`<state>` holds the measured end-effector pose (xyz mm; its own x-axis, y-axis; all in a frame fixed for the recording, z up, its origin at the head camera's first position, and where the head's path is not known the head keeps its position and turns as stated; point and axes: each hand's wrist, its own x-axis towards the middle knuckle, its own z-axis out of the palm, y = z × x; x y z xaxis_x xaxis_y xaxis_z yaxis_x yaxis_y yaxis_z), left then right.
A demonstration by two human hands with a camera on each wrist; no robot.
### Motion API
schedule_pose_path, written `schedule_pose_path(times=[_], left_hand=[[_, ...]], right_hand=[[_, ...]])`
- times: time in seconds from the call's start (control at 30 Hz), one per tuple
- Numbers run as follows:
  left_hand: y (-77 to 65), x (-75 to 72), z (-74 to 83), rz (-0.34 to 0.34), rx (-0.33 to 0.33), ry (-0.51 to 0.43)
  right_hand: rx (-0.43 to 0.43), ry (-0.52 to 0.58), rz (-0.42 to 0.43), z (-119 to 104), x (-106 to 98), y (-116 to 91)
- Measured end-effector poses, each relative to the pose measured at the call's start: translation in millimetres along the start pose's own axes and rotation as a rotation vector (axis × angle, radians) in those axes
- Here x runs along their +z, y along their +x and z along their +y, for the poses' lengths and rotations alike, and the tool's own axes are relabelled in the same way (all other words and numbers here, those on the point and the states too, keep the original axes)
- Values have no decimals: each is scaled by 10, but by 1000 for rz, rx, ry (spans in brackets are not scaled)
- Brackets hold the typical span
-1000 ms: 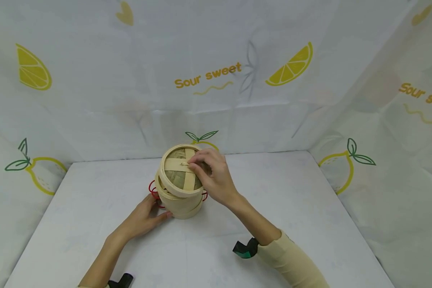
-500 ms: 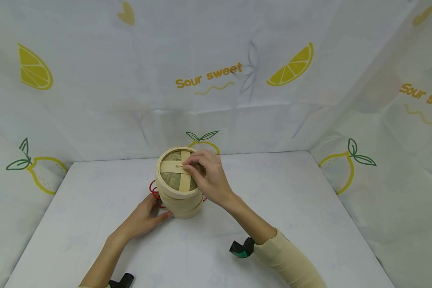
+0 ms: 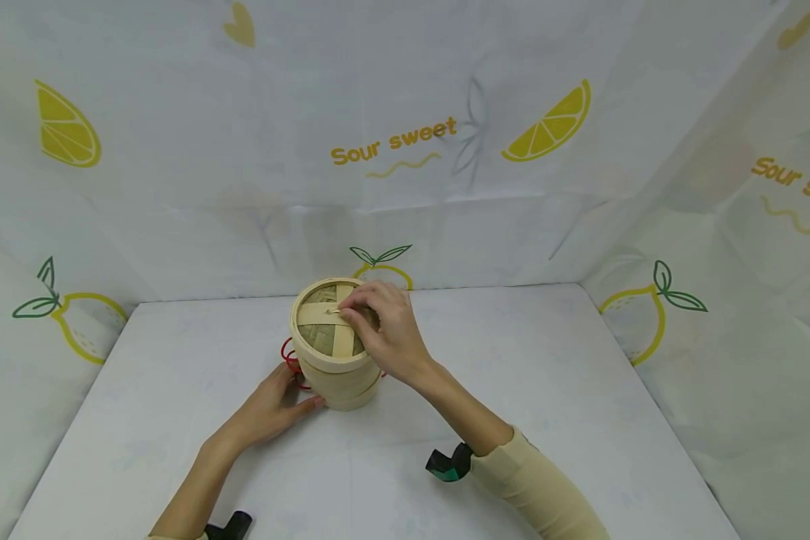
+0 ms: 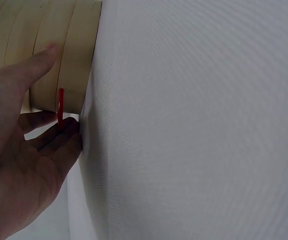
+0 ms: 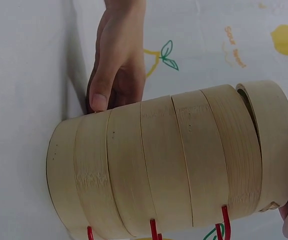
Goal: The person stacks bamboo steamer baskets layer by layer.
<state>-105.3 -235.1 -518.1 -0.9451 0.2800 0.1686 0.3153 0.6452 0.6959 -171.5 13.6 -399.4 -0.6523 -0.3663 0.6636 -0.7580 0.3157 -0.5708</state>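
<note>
A stacked bamboo steamer [image 3: 340, 386] stands upright on the table, its seams visible in the right wrist view. On top sits its round woven lid [image 3: 319, 339]; the right wrist view shows a narrow dark gap along part of the lid's rim. My right hand [image 3: 394, 334] pinches the small loop at the lid's centre between thumb and fingers. Low on the left side, my left hand [image 3: 270, 409] holds the steamer, thumb on the front wall [image 4: 76, 70] and fingers behind, by a red loop handle [image 4: 60, 105]. More red loops [image 5: 153, 230] stick out from the tiers.
The white-covered table [image 3: 526, 390] extends around the steamer. Behind it rises a white cloth backdrop [image 3: 243, 150] printed with lemons and lettering. Black wrist-worn devices [image 3: 448, 463] show near both forearms.
My right hand has moved slightly left and down with the lid, which went from tilted and offset to nearly level on the top tier. My left hand has stayed in place.
</note>
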Motion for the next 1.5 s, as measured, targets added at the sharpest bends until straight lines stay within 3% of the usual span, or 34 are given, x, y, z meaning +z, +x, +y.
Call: schedule_pose_path(times=[0.83, 1.5], left_hand=[[-3, 9, -19, 0, -14, 7], [-5, 8, -14, 3, -16, 3]], right_hand=[[38, -79, -43, -26, 47, 20], [77, -64, -54, -51, 41, 17]])
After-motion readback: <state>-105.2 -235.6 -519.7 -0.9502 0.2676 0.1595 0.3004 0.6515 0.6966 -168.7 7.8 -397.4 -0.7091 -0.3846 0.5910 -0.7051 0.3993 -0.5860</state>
